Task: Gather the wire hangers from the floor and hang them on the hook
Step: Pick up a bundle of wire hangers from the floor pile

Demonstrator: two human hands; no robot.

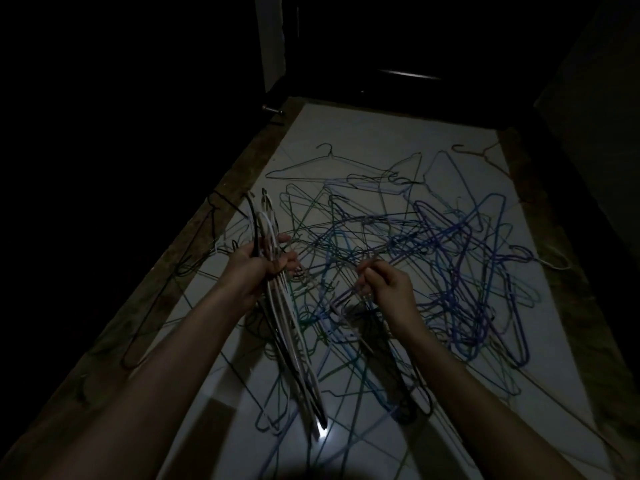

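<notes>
Your left hand (258,268) grips a bundle (294,327) of hangers, your right hand (384,282) pinches one wire, and the tangled pile (433,244) covers the floor (363,133) from 12 to 3 o'clock.

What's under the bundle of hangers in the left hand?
Under the bundle of hangers gripped by the left hand lie tangled green and blue hangers on the pale floor; what the bundle itself covers is hidden.
</notes>
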